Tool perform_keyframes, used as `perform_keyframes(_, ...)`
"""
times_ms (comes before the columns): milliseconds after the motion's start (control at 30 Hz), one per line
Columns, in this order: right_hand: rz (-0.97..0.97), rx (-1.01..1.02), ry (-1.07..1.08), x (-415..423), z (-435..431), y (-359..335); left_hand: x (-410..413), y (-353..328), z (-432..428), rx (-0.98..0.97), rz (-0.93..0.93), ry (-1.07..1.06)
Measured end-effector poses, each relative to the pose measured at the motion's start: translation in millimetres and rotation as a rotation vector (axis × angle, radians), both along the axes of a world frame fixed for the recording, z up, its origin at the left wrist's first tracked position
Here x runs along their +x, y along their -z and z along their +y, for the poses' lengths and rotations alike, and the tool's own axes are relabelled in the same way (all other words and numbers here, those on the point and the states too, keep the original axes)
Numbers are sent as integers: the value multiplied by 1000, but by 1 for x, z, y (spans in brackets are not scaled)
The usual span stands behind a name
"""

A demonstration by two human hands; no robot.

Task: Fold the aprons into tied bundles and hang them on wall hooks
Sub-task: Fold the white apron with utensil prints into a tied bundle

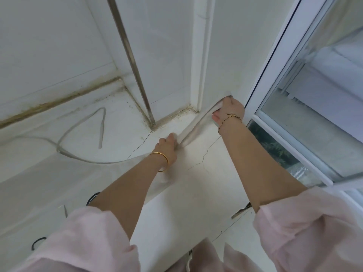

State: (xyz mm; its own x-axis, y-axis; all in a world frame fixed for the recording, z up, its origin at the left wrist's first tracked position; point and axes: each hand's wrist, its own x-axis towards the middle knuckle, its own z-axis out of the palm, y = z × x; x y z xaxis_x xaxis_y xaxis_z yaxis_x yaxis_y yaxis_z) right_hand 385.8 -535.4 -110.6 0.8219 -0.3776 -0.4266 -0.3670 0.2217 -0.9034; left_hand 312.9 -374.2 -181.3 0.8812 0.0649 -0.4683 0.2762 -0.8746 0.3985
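A thin, see-through apron lay on the white surface in front of the upright metal pipe. Part of it was gathered into a narrow twisted band drawn taut just to the right of the pipe's foot. The left hand was curled around the near end of that band, just in front of the pipe's foot, with a gold bangle on its wrist. The right hand gripped the far end, farther right of the pipe and close against the wall beside the window. Its fingers were closed around the film, and a thread bracelet circled the wrist. To the left of the pipe, the apron's strap trailed across the surface in a loose loop. The rest of the sheet spread out in front and to the left of the pipe, partly under the left forearm. A thin crack ran through the surface between the two arms. Both arms came out of pale pink sleeves.
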Motion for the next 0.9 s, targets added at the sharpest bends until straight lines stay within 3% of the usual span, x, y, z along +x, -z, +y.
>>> perform_keyframes(167, -164, -40, -370, -32, 72, -21, -10, -23, 47, -895, -83, -839)
perform_keyframes(233, -212, -131, -501, -50, 104, -16, -19, -38, 67, -1122, -67, -1024)
perform_keyframes(300, -241, -234, -631, -73, 139, -8, -34, -49, 96, -1234, -35, -1081)
perform_keyframes(500, -307, -600, -975, -124, 193, 21, -77, -51, 150, -1293, 45, -1096)
perform_keyframes(600, -318, -647, -1089, -141, 208, 30, -91, -45, 168, -1262, 69, -1106)
perform_keyframes(700, -265, -561, -1166, -152, 215, 38, -99, -39, 182, -1202, 98, -1111)
perform_keyframes(800, -200, -541, -1182, -156, 212, 45, -105, -32, 190, -1022, 155, -1010)
perform_keyframes(900, -200, -714, -1061, -156, 198, 56, -112, -30, 190, -884, 160, -841)
